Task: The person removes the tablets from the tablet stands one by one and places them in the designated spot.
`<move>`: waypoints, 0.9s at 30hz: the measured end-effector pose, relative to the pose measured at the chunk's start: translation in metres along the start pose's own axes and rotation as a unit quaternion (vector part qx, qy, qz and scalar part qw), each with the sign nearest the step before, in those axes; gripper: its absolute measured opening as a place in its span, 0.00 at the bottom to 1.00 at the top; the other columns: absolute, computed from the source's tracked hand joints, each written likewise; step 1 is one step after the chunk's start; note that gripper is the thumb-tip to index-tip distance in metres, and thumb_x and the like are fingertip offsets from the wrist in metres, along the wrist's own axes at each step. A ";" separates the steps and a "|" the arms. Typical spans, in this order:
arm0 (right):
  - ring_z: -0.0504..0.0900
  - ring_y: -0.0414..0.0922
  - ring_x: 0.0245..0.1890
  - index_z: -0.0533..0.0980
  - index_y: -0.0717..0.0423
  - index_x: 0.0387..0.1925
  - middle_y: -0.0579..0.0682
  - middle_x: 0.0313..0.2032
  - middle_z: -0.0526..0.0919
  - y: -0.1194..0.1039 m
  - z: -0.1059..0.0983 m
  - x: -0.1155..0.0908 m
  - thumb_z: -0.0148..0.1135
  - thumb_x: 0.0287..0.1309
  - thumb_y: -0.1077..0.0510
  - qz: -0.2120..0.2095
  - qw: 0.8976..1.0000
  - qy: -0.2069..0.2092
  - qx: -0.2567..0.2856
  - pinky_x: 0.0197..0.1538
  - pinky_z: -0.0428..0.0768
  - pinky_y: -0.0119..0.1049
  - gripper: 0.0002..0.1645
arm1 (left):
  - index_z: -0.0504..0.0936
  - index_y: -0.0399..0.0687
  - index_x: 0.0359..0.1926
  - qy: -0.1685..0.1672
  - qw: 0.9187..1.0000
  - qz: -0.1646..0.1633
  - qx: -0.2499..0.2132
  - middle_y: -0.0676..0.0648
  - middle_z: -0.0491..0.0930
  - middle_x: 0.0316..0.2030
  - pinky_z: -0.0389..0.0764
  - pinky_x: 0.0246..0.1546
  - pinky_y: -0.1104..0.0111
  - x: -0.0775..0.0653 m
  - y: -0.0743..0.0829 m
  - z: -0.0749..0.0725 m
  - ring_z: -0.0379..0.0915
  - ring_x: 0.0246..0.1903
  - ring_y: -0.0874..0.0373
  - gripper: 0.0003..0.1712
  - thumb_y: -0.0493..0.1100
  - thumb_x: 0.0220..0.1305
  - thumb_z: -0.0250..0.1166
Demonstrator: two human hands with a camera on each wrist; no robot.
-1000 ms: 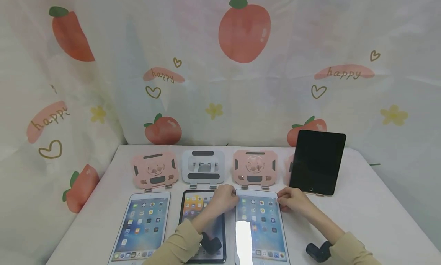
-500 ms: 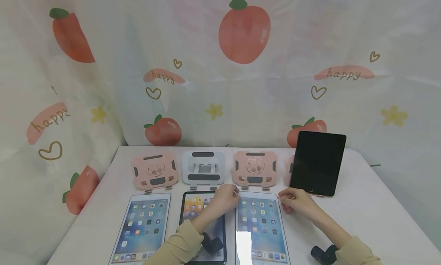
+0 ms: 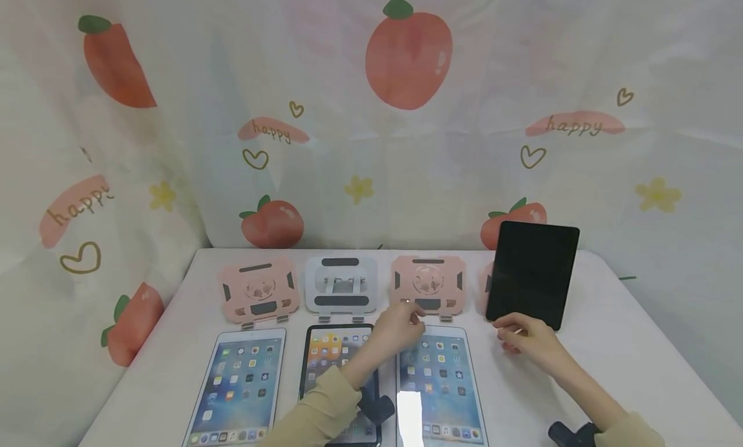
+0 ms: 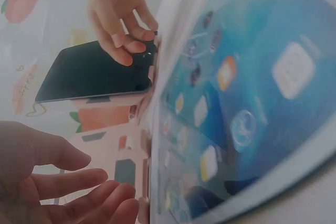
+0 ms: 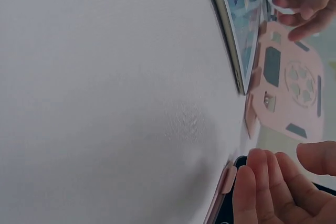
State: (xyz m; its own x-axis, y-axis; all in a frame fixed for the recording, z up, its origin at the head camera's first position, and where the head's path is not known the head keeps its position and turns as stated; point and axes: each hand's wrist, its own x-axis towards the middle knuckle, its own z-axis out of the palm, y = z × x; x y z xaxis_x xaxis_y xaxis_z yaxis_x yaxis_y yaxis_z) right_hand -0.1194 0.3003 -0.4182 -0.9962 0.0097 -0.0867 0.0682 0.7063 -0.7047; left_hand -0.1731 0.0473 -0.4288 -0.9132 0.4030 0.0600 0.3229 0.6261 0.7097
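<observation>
My left hand (image 3: 399, 328), fingers loosely bent and holding nothing, hovers over the top left corner of a white-framed tablet (image 3: 442, 382), in front of a pink tablet stand (image 3: 400, 281). The tablet lies flat with its screen lit. Farther right, my right hand (image 3: 535, 345) is by the lower edge of a black-screened tablet (image 3: 533, 273) that leans upright on another pink stand (image 3: 483, 288). In the right wrist view the fingers (image 5: 245, 192) overlap this tablet's lower corner; whether they touch it I cannot tell. That hand is also bare of any object.
Two more lit tablets lie to the left: a white-framed one (image 3: 238, 389) and a black-framed one (image 3: 313, 369), partly under the left forearm. Behind them stand a pink stand (image 3: 232, 298) and a pale blue one (image 3: 313, 286). A patterned curtain (image 3: 325, 60) backs the white table (image 3: 638, 363).
Both hands have left the top edges of the white-framed tablet. The left moved slightly up and right over its corner; the right moved right towards the upright tablet. The tablets stay put.
</observation>
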 end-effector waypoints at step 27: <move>0.77 0.25 0.28 0.72 0.57 0.48 0.48 0.35 0.82 0.090 -0.069 0.051 0.51 0.61 0.49 -0.025 0.986 0.165 0.009 0.28 0.75 0.18 0.19 | 0.80 0.51 0.44 0.046 0.995 0.037 -0.080 0.53 0.81 0.37 0.71 0.27 0.79 0.042 0.044 0.016 0.73 0.30 0.68 0.12 0.42 0.59 0.57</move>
State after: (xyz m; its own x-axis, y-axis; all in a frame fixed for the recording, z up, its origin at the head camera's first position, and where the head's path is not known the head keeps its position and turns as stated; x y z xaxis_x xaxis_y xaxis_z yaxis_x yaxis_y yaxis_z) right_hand -0.1676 0.4133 -0.4377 -0.9618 0.2069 0.1795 0.0169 0.6988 -0.7151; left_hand -0.1934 0.1021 -0.4066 -0.9099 0.3765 0.1743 0.3525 0.4800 0.8033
